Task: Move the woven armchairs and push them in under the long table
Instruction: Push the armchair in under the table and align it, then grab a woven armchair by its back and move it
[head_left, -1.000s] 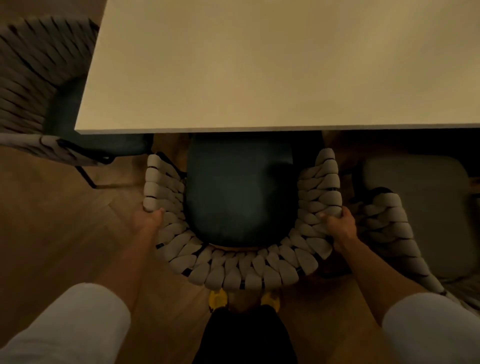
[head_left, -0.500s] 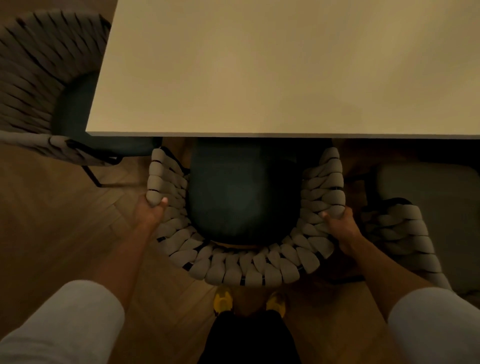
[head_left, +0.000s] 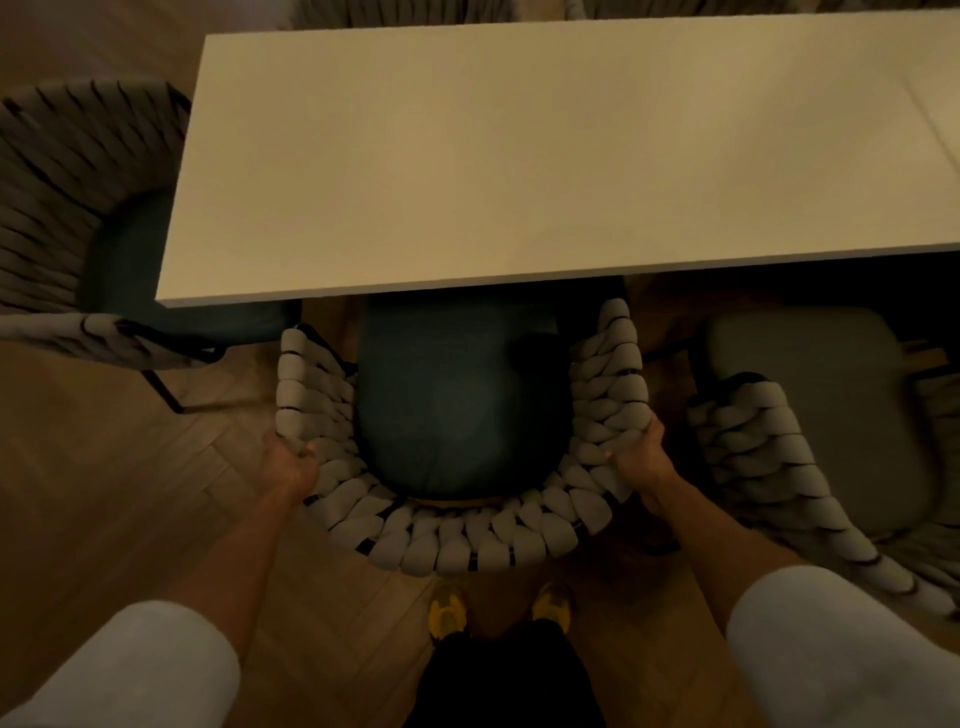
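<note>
Middle armchair (head_left: 470, 545): front of its dark seat under the desk (head_left: 519, 156) edge; woven back and arms stand outside it.
Left grip (head_left: 288, 462): closed round the armchair's left woven arm, thumb on top.
Right grip (head_left: 641, 457): closed round the right woven arm.
Left armchair (head_left: 62, 197): at the desk's end, seat partly under.
Right armchair (head_left: 763, 457): just beside the right grip, pale seat near the desk edge.
Floor (head_left: 104, 493): wooden herringbone.
</note>
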